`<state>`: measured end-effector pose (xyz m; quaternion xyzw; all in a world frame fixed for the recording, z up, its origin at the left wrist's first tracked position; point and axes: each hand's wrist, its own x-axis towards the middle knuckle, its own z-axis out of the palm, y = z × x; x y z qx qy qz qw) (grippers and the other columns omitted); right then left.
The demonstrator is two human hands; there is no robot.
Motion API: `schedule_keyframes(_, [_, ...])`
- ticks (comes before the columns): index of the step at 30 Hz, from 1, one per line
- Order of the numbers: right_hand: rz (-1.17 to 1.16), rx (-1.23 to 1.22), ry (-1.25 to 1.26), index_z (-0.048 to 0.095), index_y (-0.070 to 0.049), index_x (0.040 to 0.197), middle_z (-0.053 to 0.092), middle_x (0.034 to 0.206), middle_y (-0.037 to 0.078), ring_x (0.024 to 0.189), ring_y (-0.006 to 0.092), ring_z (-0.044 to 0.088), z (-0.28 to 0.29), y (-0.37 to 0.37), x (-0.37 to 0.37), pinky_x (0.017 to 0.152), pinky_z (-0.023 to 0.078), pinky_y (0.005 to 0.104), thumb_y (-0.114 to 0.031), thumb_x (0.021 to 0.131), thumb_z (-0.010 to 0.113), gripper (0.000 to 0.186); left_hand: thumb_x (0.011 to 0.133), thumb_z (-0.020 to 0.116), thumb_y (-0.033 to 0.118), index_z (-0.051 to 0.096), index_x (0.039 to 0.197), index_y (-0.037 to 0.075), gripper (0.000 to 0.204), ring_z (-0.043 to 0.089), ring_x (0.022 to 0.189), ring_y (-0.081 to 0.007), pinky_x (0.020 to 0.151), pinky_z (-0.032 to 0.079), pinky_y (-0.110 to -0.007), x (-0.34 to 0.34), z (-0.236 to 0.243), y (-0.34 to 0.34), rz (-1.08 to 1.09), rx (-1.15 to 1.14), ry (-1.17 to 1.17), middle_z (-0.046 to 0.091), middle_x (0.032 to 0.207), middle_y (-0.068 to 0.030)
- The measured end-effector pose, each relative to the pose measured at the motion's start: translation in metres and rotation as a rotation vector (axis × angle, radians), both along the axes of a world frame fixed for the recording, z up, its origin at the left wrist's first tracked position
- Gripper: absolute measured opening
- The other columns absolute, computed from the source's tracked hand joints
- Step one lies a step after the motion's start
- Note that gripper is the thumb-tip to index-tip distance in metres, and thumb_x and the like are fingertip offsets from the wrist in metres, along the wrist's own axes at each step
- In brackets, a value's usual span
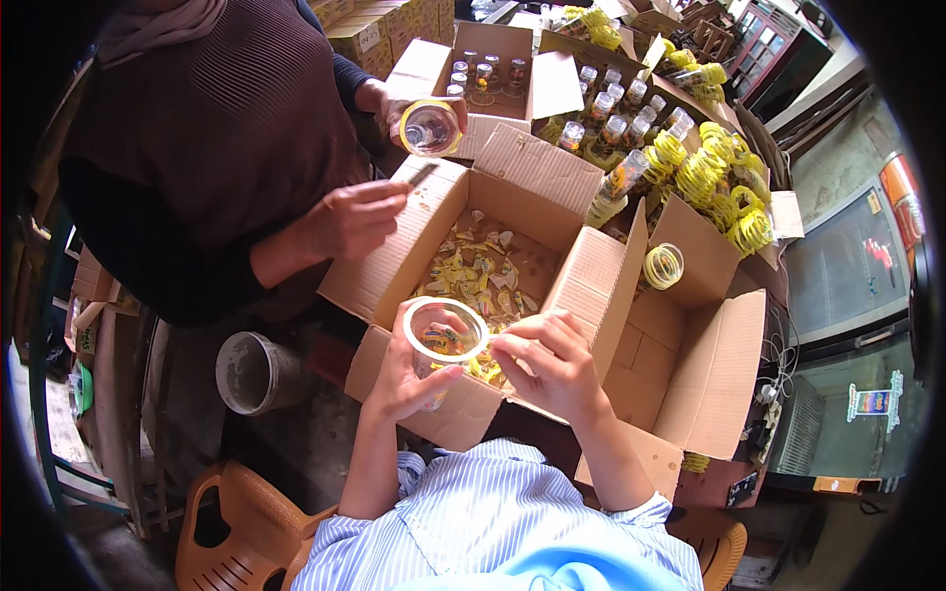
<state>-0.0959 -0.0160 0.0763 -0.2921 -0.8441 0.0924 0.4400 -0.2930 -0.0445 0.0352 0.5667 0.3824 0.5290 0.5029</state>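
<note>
My left hand [396, 379] is wrapped around a clear plastic cup [443, 343] with a coloured print, its round mouth facing up toward me. Beside the cup's rim, my right hand [552, 362] has its thumb and fingertips pinched together; whatever they grip is too small to make out. Both hands are over the near edge of an open cardboard box [532, 202], where yellow and white plastic scraps [473, 266] lie on the bottom. Across from me, a co-worker holds another clear cup [431, 129] in one hand and a thin dark blade-like piece [424, 175] in the other.
A second open carton [724, 394] stands at the right, with a stack of rings [663, 266] at its flap. Yellow-rimmed cup stacks [700, 177] fill the far right. Another carton [552, 84] holds several cups. A white bucket [258, 372] and orange chair [246, 522] are at the left.
</note>
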Motion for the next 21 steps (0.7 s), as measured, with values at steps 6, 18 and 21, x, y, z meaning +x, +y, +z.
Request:
schedule_keyframes(6, [0.035, 0.065, -0.112, 0.062, -0.007, 0.087, 0.06, 0.085, 0.003, 0.076, 0.0172, 0.061, -0.002, -0.003, 0.001, 0.073, 0.048, 0.0316, -0.01, 0.069, 0.071, 0.021, 0.069, 0.074, 0.017, 0.035, 0.119, 0.002, 0.066, 0.053, 0.099, -0.0167, 0.088, 0.042, -0.031, 0.005, 0.009, -0.002, 0.0, -0.038, 0.001, 0.055, 0.101, -0.0112])
schedule_keyframes(18, [0.179, -0.178, 0.058, 0.058, -0.004, 0.089, 0.058, 0.085, 0.007, 0.071, 0.0222, 0.061, -0.008, -0.007, -0.002, 0.061, 0.052, 0.0304, -0.001, 0.065, 0.069, 0.027, 0.062, 0.083, 0.019, 0.037, 0.115, 0.002, 0.072, 0.058, 0.091, -0.0155, 0.081, 0.048, -0.027, 0.002, 0.008, -0.005, 0.031, 0.097, 0.238, 0.056, 0.095, -0.0093])
schedule_keyframes(21, [0.195, -0.224, 0.117, 0.056, -0.003, 0.09, 0.058, 0.082, 0.008, 0.071, 0.0226, 0.061, -0.011, -0.005, -0.003, 0.061, 0.052, 0.0306, 0.002, 0.066, 0.068, 0.028, 0.062, 0.083, 0.019, 0.038, 0.115, 0.003, 0.072, 0.058, 0.089, -0.0152, 0.08, 0.048, -0.028, 0.002, 0.016, -0.004, 0.05, 0.09, 0.279, 0.057, 0.093, -0.009])
